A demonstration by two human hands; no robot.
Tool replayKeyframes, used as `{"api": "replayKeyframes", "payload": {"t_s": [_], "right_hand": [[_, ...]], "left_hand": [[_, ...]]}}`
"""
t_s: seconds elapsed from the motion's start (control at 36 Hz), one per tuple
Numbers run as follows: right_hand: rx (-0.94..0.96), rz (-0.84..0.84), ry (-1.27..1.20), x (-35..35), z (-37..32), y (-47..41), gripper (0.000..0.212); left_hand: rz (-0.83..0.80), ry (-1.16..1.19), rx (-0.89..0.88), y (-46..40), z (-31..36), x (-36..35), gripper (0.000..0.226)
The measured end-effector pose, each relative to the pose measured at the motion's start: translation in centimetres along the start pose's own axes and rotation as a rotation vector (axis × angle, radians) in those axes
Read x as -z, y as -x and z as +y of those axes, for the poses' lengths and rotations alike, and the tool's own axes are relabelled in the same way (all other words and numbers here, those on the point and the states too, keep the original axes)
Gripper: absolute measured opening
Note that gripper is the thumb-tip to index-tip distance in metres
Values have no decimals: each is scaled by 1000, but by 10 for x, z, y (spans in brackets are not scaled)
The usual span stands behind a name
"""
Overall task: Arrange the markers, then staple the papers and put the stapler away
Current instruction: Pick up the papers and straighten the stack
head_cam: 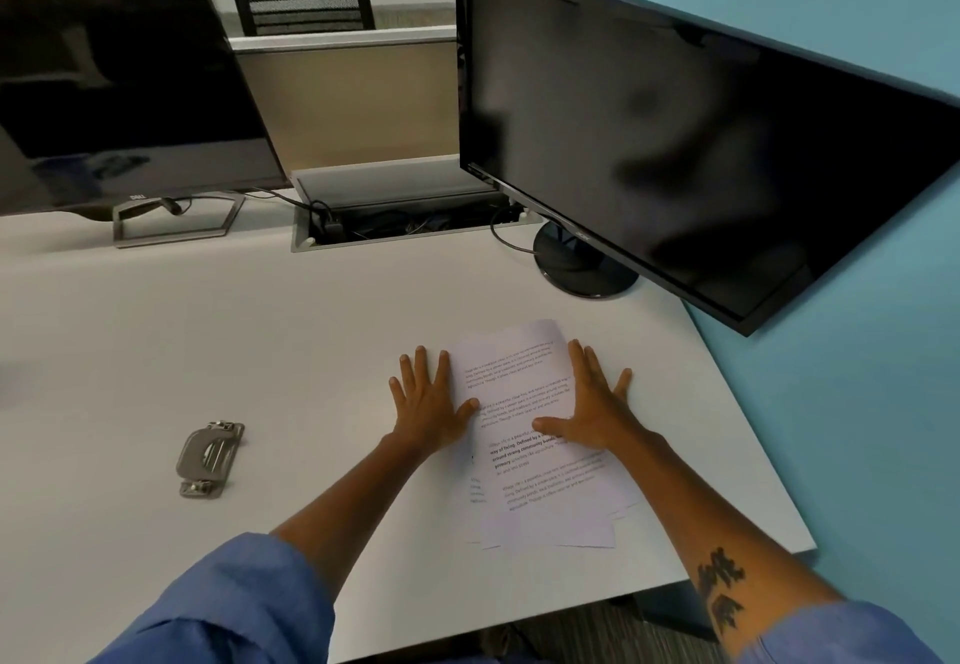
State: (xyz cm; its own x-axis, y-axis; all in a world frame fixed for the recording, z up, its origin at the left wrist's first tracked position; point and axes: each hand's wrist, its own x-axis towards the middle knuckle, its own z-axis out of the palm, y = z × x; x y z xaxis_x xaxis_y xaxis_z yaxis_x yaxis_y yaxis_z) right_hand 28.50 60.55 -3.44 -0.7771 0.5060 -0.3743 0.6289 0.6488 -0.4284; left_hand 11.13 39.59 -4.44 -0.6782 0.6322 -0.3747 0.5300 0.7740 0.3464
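**Grips flat on the papers**

Both grips were wide open, holding nothing. The left hand [427, 400] and right hand [592, 403] pressed flat on the papers [524, 435] on the worktop [260, 341]. The stapler [210, 458] lay well apart, to the left.

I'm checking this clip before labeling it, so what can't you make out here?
Head view only:
- Markers: none visible; whether outside the frame cannot be told.
- Papers: text too small; left hand and right hand cover parts.
- Metal device: too small to confirm as stapler.
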Motion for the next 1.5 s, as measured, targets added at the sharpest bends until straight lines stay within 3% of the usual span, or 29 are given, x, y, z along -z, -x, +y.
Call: {"api": "replayKeyframes", "payload": {"t_s": [0.28, 0.56, 0.72, 0.86, 0.92, 1.06, 1.19, 1.33, 1.5], "right_hand": [[38, -34, -17, 5, 2, -9, 144], [41, -12, -48, 2, 3, -13, 143], [45, 17, -69, -3, 7, -13, 143], [25, 45, -78, -7, 6, -13, 144], [33, 78, -182, -4, 4, -6, 143], [-50, 177, -741, 2, 3, 8, 143], [-97, 149, -1057, 17, -12, 17, 117], [-86, -60, -1231, 24, -37, 23, 48], [-178, -221, -1288, 12, -51, 29, 38]], "left_hand": [[39, 55, 19, -12, -2, 3, 114], [123, 163, -11, -10, 7, 0, 82], [154, 480, -134, 2, 18, -8, 74], [155, 718, -177, 23, 30, -22, 47], [158, 823, -165, 30, 32, -20, 40], [219, 1032, -161, 46, 38, 8, 31], [185, 1149, -105, 52, 33, 31, 34], [144, 1366, 69, 48, 22, 39, 44], [88, 1461, 280, 51, 5, 31, 43]]}}
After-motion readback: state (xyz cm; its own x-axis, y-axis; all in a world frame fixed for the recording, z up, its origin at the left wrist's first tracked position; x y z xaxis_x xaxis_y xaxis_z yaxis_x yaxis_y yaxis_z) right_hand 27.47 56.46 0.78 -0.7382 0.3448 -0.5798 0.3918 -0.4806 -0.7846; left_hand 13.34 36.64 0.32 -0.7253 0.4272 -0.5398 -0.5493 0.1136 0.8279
